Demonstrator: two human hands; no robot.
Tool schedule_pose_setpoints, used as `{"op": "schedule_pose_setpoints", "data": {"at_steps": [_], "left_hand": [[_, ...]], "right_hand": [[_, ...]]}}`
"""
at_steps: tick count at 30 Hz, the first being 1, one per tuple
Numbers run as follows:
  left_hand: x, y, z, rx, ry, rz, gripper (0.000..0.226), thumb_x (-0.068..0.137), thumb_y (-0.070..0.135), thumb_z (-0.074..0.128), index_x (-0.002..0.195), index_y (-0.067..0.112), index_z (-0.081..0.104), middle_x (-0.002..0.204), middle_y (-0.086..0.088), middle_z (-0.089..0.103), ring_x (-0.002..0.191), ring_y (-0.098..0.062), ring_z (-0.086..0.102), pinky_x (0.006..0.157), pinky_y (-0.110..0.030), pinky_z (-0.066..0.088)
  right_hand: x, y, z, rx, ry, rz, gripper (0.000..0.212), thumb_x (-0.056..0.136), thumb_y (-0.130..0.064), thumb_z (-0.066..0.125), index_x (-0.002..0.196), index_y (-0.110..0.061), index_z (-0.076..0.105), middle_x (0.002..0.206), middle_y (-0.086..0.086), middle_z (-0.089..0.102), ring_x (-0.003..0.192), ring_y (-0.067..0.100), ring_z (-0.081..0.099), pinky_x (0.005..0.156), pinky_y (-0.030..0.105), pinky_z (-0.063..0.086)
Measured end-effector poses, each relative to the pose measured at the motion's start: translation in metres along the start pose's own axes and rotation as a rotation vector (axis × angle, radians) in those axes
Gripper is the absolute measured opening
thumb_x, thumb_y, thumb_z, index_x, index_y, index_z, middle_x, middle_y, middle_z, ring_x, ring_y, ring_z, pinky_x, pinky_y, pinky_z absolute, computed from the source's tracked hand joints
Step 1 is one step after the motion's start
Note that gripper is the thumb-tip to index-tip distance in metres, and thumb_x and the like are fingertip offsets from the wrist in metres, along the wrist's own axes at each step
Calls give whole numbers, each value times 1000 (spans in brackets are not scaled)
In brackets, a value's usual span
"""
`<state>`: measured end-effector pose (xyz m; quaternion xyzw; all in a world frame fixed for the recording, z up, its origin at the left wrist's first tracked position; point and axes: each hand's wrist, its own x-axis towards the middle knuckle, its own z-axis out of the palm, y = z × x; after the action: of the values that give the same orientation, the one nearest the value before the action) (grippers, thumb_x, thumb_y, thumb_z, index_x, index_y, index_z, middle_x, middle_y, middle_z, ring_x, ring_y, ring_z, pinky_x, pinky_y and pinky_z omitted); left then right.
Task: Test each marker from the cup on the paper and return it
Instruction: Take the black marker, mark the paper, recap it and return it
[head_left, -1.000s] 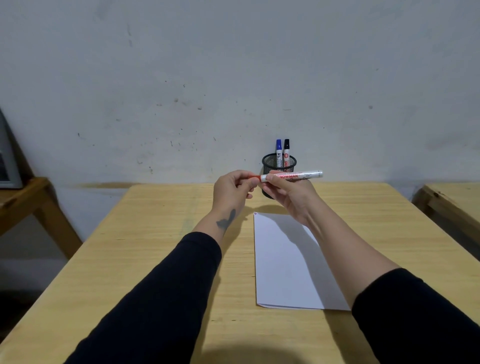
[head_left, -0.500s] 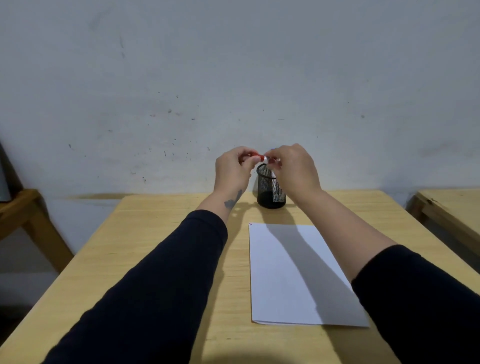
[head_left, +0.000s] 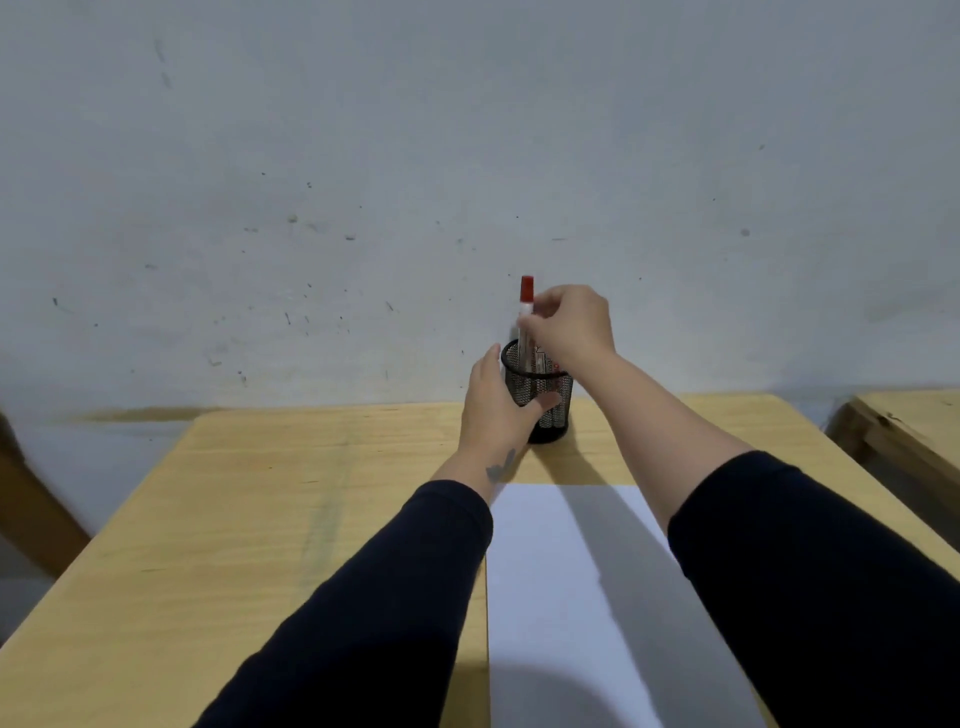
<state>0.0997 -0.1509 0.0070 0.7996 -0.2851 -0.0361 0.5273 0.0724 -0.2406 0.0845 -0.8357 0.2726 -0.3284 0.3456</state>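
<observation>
A black mesh cup (head_left: 551, 399) stands at the far edge of the wooden table (head_left: 291, 519), close to the wall. My left hand (head_left: 496, 405) wraps around the cup's left side, thumb across its front. My right hand (head_left: 569, 325) pinches a red-capped marker (head_left: 525, 317) upright, cap up, with its lower end inside the cup. Other markers show faintly through the mesh; my right hand hides their tops. A white sheet of paper (head_left: 566, 597) lies on the table in front of the cup, partly under my right forearm.
A bare, scuffed wall rises directly behind the cup. Another wooden table (head_left: 904, 431) stands to the right, with a gap between. A wooden frame leg (head_left: 31, 514) shows at the left edge.
The red marker, held level between both hands a second ago with its cap pressed on, now stands upright in the cup. My left hand has left the marker and taken hold of the cup.
</observation>
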Motion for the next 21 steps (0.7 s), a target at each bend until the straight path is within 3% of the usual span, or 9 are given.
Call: {"op": "schedule_pose_setpoints", "data": {"at_steps": [2,4,6,9,12,14,17,21], "left_hand": [[3,-5,5,-70,2,16,68,70,31,81,127,24,45,125,2,57,115,-13,55,93,-29,46],[3,-10,9,-115,0,23,67,71,28,81,128,26,45,118,5,62,108,-14,60,89,-31,51],[3,-12,10,-131,8,35,70,73,25,79,132,26,42,120,5,62,109,-14,60,91,-31,51],[3,-16,11,-118,21,58,72,74,23,78,135,25,39,121,4,62,110,-14,60,91,-33,51],[3,-18,12,-88,24,73,75,74,21,77,137,23,36,125,2,61,114,-14,58,97,-37,50],[3,-19,13,-79,21,73,78,74,23,77,139,23,34,127,1,60,116,-15,57,99,-39,49],[3,-20,13,-83,24,68,78,74,24,77,139,24,33,128,1,60,115,-16,58,98,-39,49],[3,-19,13,-92,22,71,77,75,23,77,138,25,34,126,1,60,113,-15,59,96,-37,51]], "right_hand": [[-2,9,10,-53,-53,26,16,81,-18,66,88,-7,75,88,9,74,81,22,68,75,31,54],[-1,16,18,-106,-105,32,15,80,-18,68,87,-7,76,88,10,74,83,24,69,76,34,56],[2,19,21,-110,-97,49,17,79,-18,71,91,-7,75,92,10,74,86,24,69,78,34,56],[9,21,16,0,74,80,21,77,-15,73,97,-7,72,98,11,72,88,23,67,77,31,54],[15,24,4,-45,199,88,26,80,-19,72,104,-8,68,103,11,70,95,23,66,82,31,52],[14,27,-1,-101,161,143,33,81,-24,73,107,-4,69,108,12,70,101,25,66,81,28,48],[9,33,0,-129,66,186,25,81,-24,71,94,-3,74,100,15,73,94,28,67,77,31,49],[9,36,2,-56,85,205,21,82,-25,70,93,-8,75,100,10,74,94,23,67,73,25,45]]}}
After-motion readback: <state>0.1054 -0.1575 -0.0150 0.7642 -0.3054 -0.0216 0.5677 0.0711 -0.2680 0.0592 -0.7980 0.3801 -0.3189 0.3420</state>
